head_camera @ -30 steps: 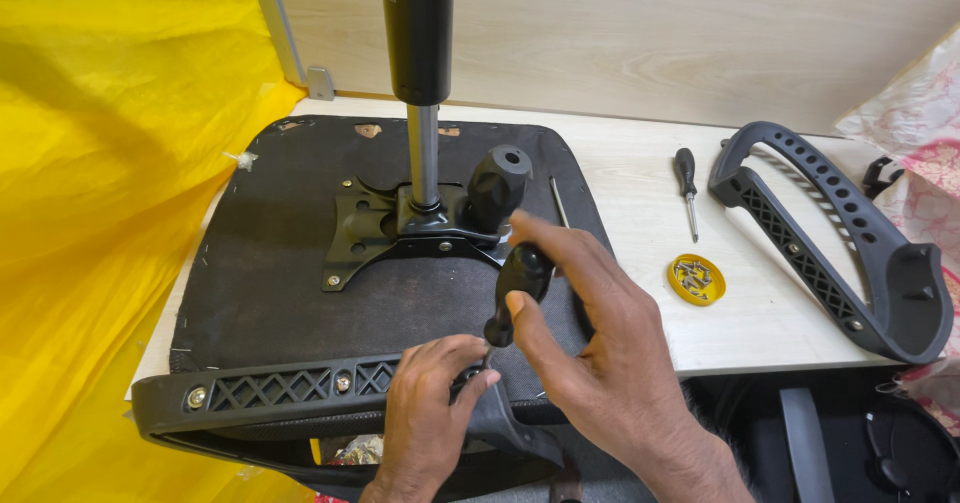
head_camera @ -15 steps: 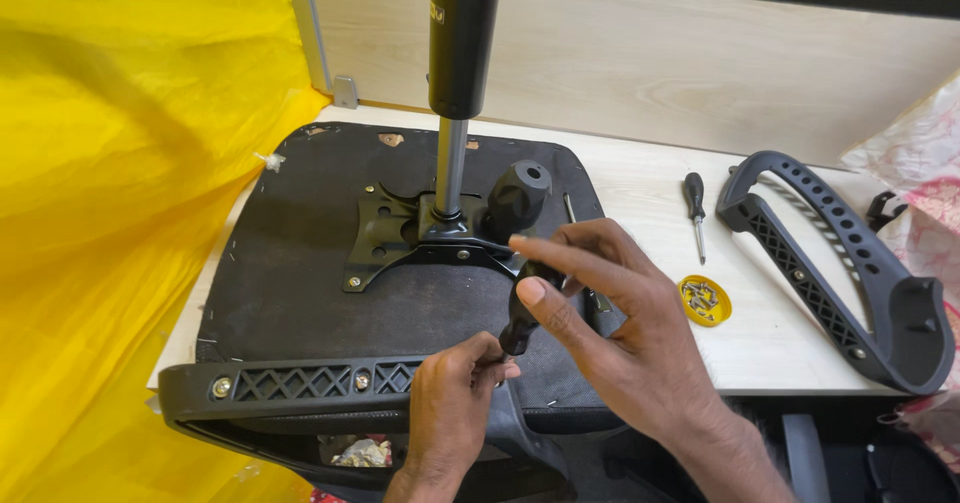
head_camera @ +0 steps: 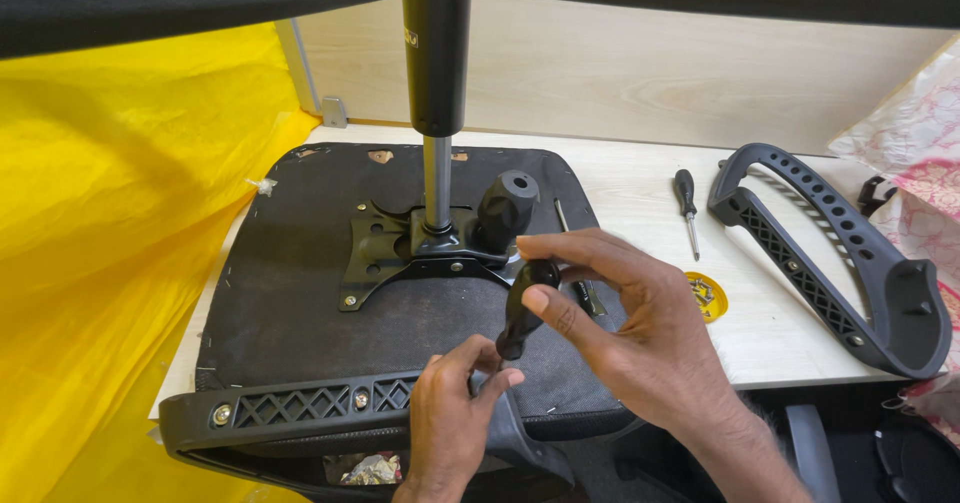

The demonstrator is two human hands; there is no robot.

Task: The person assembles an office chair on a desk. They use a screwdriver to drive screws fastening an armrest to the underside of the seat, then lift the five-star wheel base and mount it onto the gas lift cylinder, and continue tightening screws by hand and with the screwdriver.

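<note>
Fingers of the right hand (head_camera: 640,333) are clamped round the black handle of a screwdriver (head_camera: 527,308), thumb pressed against its near side and the fingertips curled over its rounded top; the tool stands tilted, its head leaning away from the person and its lower end pointing down toward the near edge of the upturned chair seat (head_camera: 300,333); the left hand (head_camera: 455,418) sits just below, its fingers pinched together at the screwdriver's lower end, where the tip is hidden, so what they pinch besides the shaft cannot be told; both hands meet over the black armrest (head_camera: 300,408) that lies along the seat's near edge, its lattice pattern and two screw heads showing; the seat lies bottom up on a pale wooden table (head_camera: 640,178), with a black metal mounting plate (head_camera: 385,253) at its middle, a gas-lift column (head_camera: 437,103) rising upright from it and a black knob (head_camera: 505,208) just beside the column; to the right, apart from the seat, a second screwdriver (head_camera: 687,208) lies on the table, a small yellow lid (head_camera: 708,295) holding little parts lies near the right hand's wrist side, and a second black armrest (head_camera: 840,253) rests well apart near the table's right end; yellow sheeting (head_camera: 100,263) covers the left side of the view.
</note>
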